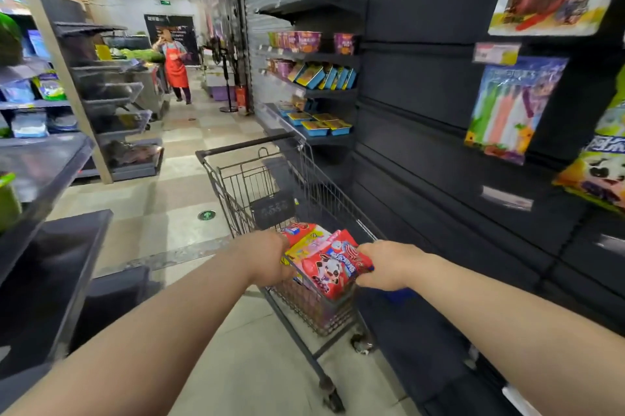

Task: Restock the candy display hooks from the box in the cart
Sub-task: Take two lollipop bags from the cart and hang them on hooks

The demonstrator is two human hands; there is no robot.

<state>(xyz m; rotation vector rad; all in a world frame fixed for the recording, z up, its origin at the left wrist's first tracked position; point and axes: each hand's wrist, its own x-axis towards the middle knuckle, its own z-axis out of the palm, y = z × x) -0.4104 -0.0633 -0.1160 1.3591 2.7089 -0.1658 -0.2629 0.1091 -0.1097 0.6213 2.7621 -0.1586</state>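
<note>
your right hand (385, 268) pinches the edge of a red candy packet (333, 265) with a cartoon panda; its lettering is too blurred to read. your left hand (267, 258) closes on the stack's other side, likely steadying it so one packet lifts free. the packets sit in the near end of the cart (270, 185). beyond, on the right, hanging packets (514, 107) share the dark display panel (416, 84), their print unreadable.

Dim aisle, bright ceiling spots, soft blur, warped edges.
</note>
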